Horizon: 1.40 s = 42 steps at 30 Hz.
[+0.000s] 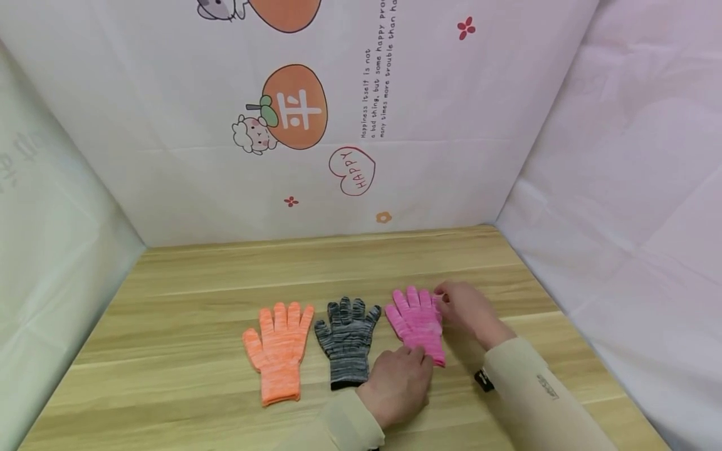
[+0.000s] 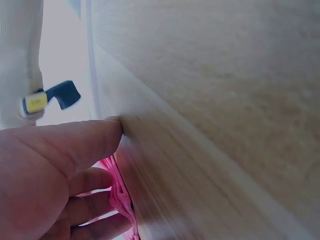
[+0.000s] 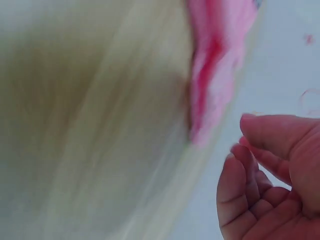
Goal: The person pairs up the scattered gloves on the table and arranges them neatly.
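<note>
A pink knit glove [image 1: 416, 319] lies flat on the table, fingers pointing away from me. The left hand [image 1: 398, 383] rests at its cuff; in the left wrist view the fingertips touch the pink fabric [image 2: 119, 192], while the thumb [image 2: 95, 142] is at the wood beside it. By the glove's right edge is the right hand [image 1: 467, 308], and in the right wrist view its loosely bent fingers [image 3: 232, 187] stand apart from the fabric with nothing between them. A grey-black knit glove [image 1: 348, 338] lies left of the pink one, and an orange knit glove [image 1: 282, 351] farther left.
The wood-grain table [image 1: 186, 300] is enclosed by white sheeting, with a printed back wall [image 1: 417, 181] and a plain right side [image 1: 637, 207]. A small black item [image 1: 483, 380] shows at the right wrist's sleeve.
</note>
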### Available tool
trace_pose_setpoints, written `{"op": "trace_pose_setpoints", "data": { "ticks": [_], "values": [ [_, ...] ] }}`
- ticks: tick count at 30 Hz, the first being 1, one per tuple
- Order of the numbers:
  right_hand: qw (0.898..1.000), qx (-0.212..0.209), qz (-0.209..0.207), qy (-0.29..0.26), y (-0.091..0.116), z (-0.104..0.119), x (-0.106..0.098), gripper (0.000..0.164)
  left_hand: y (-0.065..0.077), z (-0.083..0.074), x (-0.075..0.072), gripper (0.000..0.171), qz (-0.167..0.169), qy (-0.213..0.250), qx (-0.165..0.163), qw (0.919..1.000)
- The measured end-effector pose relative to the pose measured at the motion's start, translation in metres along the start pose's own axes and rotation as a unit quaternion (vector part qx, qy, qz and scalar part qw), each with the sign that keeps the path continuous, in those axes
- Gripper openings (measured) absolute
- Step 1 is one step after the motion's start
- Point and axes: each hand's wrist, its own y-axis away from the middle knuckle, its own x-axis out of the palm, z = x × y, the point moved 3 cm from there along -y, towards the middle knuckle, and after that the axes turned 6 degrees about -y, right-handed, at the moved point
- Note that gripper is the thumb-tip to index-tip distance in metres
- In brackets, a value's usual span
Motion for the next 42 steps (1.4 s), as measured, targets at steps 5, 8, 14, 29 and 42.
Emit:
{"op": "trace_pose_setpoints", "data": {
  "ticks": [5,8,14,29,42],
  "values": [
    [0.993,-0.118,-0.003,0.03,0.026,0.025,0.011,0.026,-0.001,0.001,0.003,0.038,-0.004,-0.009,0.004,0.9999],
    [0.987,-0.157,0.002,0.027,0.039,0.032,0.019,0.022,-0.001,0.002,0.004,0.042,-0.004,-0.008,0.01,0.9999],
    [0.985,-0.173,0.001,0.022,0.047,0.035,0.031,0.018,0.005,0.007,0.006,0.041,-0.033,0.031,0.017,0.9988],
    [0.984,-0.149,-0.019,0.092,0.045,0.04,0.037,0.029,0.034,0.015,0.006,0.051,-0.029,0.025,0.011,0.9992],
    [0.988,-0.131,-0.013,0.083,0.043,0.035,0.036,0.025,0.063,0.056,-0.004,0.068,0.042,0.1,-0.074,0.9914]
  ]
}}
